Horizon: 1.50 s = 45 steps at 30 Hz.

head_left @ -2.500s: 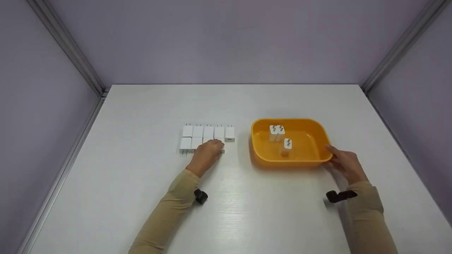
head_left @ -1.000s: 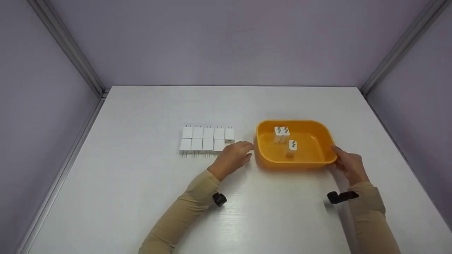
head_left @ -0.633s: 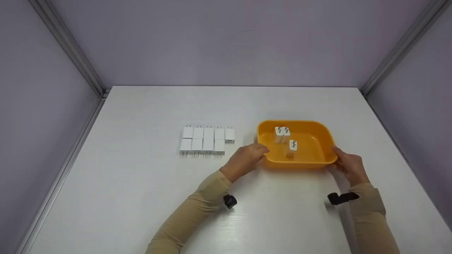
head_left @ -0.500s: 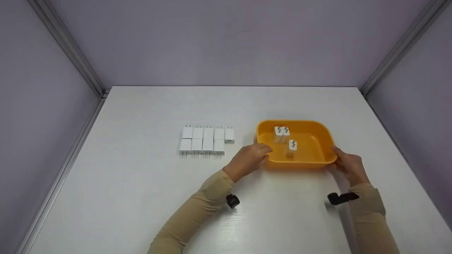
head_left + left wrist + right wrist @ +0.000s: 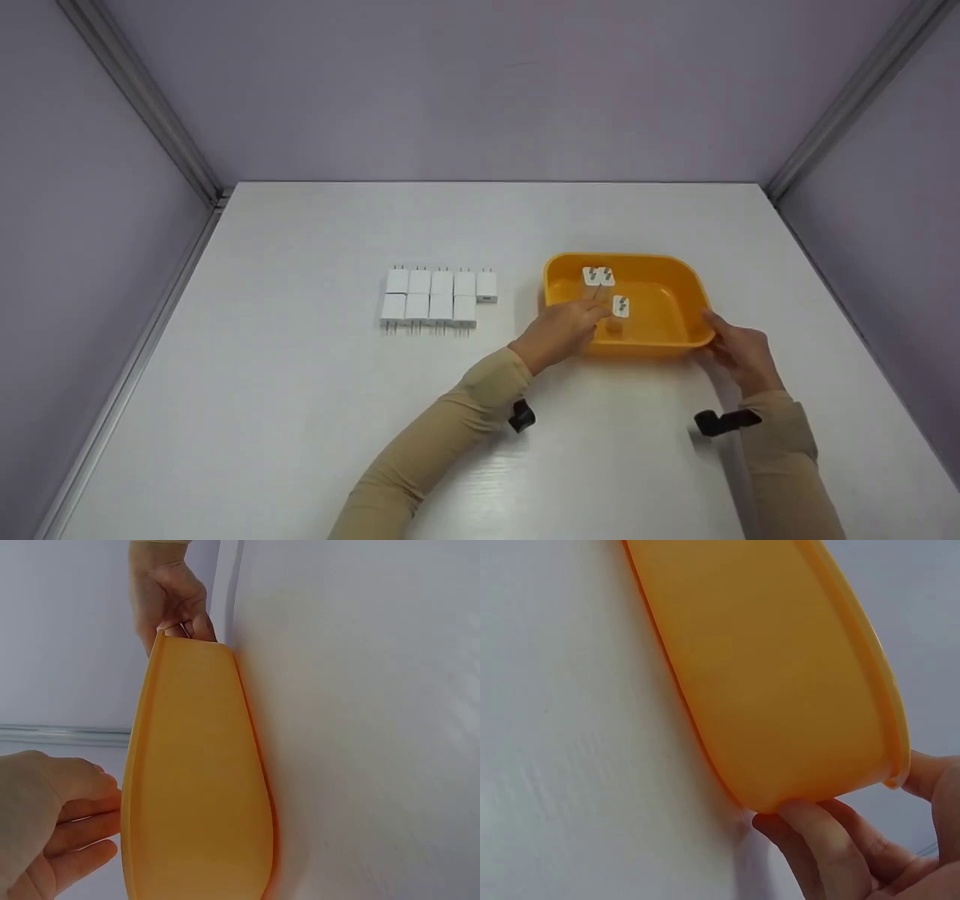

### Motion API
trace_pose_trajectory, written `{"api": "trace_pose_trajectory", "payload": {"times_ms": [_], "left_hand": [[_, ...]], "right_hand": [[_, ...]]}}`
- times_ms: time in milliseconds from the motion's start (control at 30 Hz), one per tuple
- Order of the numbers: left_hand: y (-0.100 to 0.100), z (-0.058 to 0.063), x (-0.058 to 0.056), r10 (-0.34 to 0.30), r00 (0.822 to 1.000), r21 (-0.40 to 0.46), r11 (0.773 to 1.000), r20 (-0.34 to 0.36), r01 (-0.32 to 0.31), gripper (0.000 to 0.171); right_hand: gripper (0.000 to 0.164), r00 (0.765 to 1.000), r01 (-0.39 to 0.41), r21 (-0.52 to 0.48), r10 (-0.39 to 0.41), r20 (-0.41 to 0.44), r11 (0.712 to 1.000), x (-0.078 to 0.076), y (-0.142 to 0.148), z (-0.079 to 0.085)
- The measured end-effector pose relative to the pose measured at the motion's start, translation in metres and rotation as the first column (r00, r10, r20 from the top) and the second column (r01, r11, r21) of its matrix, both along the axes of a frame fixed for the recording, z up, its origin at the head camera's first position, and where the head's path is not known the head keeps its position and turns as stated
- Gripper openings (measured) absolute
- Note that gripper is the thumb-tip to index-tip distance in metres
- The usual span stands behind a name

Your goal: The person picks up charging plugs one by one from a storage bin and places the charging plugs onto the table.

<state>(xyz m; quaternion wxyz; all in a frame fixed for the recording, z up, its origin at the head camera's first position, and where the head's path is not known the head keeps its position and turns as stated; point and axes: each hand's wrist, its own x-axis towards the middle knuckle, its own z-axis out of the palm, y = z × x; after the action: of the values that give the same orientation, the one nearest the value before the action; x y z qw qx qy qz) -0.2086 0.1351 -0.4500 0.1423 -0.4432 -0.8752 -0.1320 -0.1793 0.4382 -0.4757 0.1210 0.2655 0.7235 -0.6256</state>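
Note:
My left hand [image 5: 562,331] reaches over the near left rim of an orange plastic tray [image 5: 660,346], fingertips close to the white USB wall chargers inside. In the left wrist view its fingers [image 5: 82,832] are loosely bent beside the rim, with nothing seen in them. Three chargers stand prongs up in the tray: a touching pair [image 5: 598,276] towards the back left and a single charger [image 5: 621,306] nearer the front. My right hand [image 5: 742,352] grips the tray's right end, thumb over the rim and fingers [image 5: 829,847] against the outer wall and underside.
Left of the tray, several white chargers [image 5: 431,295] lie in two tight rows on the white table [image 5: 300,420]. Back-row prongs point away and front-row prongs point towards me. A lone charger [image 5: 487,286] ends the back row. Pale walls enclose the table.
My left hand has left the front row of chargers and moved right, over the tray's rim. The tray shifted slightly right early on, with my right hand still gripping it.

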Motion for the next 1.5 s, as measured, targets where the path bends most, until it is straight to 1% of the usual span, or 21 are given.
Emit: {"api": "trace_pose_trajectory", "payload": {"times_ms": [100,200,300,400,500,567,633,700,733,767,800,833,933,967,1000,1067,1100,1200,1300,1400,1500], "left_hand": [[0.006,0.001,-0.004,0.031,0.999,0.002,1.000,0.016,-0.031,0.024],[0.012,0.002,-0.007,0.063,0.998,-0.033,0.997,0.001,-0.063,0.023],[0.017,0.001,-0.010,0.071,0.997,-0.076,0.995,-0.011,-0.071,0.024],[0.024,0.001,-0.014,0.060,0.998,-0.106,0.992,-0.023,-0.062,0.025],[0.031,0.001,-0.018,0.071,0.997,-0.110,0.992,0.018,-0.069,0.030],[0.035,0.002,-0.020,0.101,0.991,-0.099,0.991,0.085,-0.093,0.032],[0.039,0.003,-0.020,0.153,0.977,-0.102,0.985,0.151,-0.138,0.031],[0.044,0.003,-0.019,0.210,0.958,-0.113,0.975,0.197,-0.191,0.030],[0.046,0.003,-0.019,0.236,0.947,-0.118,0.970,0.217,-0.214,0.030],[0.048,0.002,-0.019,0.261,0.938,-0.126,0.963,0.228,-0.238,0.030],[0.050,0.001,-0.019,0.285,0.926,-0.129,0.957,0.248,-0.260,0.031],[0.052,0.000,-0.019,0.304,0.915,-0.128,0.952,0.265,-0.279,0.032],[0.057,-0.002,-0.020,0.338,0.881,-0.114,0.941,0.331,-0.318,0.032],[0.058,-0.003,-0.020,0.346,0.873,-0.111,0.938,0.345,-0.328,0.032],[0.060,-0.004,-0.021,0.354,0.867,-0.108,0.935,0.350,-0.338,0.032],[0.062,-0.007,-0.022,0.370,0.863,-0.107,0.929,0.343,-0.355,0.033],[0.063,-0.008,-0.023,0.376,0.862,-0.106,0.926,0.339,-0.363,0.034],[0.067,-0.012,-0.024,0.398,0.867,-0.109,0.917,0.300,-0.383,0.035],[0.068,-0.015,-0.024,0.400,0.866,-0.096,0.916,0.300,-0.389,0.034],[0.069,-0.017,-0.024,0.400,0.872,-0.089,0.916,0.284,-0.391,0.032],[0.069,-0.017,-0.025,0.390,0.872,-0.080,0.920,0.295,-0.384,0.028]], "right_hand": [[0.096,1.000,0.011,-0.029,-0.011,-0.012,1.000,0.000,0.000,0.000],[0.096,0.999,0.023,-0.075,-0.024,-0.023,0.997,0.000,-0.001,0.001],[0.096,1.000,0.023,-0.086,-0.025,-0.019,0.996,0.000,-0.002,0.002],[0.096,0.999,0.027,-0.089,-0.029,-0.021,0.996,0.000,-0.002,0.002],[0.095,0.999,0.026,-0.080,-0.028,-0.025,0.996,0.000,-0.003,0.002],[0.088,0.999,0.027,-0.082,-0.029,-0.029,0.996,0.001,-0.002,0.002],[0.070,0.999,0.034,-0.096,-0.038,-0.034,0.995,0.001,-0.001,0.002],[0.049,0.998,0.042,-0.107,-0.046,-0.038,0.993,0.001,-0.001,0.002],[0.041,0.998,0.047,-0.115,-0.053,-0.042,0.992,0.001,-0.001,0.002],[0.038,0.997,0.051,-0.115,-0.057,-0.044,0.992,0.001,-0.001,0.001],[0.041,0.997,0.052,-0.111,-0.057,-0.043,0.993,0.001,-0.001,0.001],[0.047,0.998,0.052,-0.099,-0.056,-0.041,0.994,0.001,-0.001,0.001],[0.076,0.998,0.048,-0.064,-0.050,-0.025,0.997,0.001,-0.001,0.000],[0.084,0.999,0.046,-0.051,-0.047,-0.017,0.998,0.001,-0.001,-0.001],[0.088,0.999,0.037,-0.037,-0.038,-0.014,0.999,0.001,-0.001,-0.001],[0.087,1.000,0.024,-0.018,-0.024,-0.014,1.000,0.001,-0.001,-0.001],[0.083,1.000,0.021,-0.016,-0.022,-0.019,1.000,0.001,0.000,-0.001],[0.064,1.000,0.014,-0.011,-0.014,-0.028,1.000,0.002,0.001,-0.001],[0.050,1.000,0.018,-0.017,-0.018,-0.022,1.000,0.001,0.002,-0.002],[0.051,1.000,0.015,-0.021,-0.016,-0.012,1.000,0.001,0.002,-0.003],[0.048,1.000,0.023,-0.048,-0.024,-0.020,0.999,0.001,0.002,-0.003]]}}
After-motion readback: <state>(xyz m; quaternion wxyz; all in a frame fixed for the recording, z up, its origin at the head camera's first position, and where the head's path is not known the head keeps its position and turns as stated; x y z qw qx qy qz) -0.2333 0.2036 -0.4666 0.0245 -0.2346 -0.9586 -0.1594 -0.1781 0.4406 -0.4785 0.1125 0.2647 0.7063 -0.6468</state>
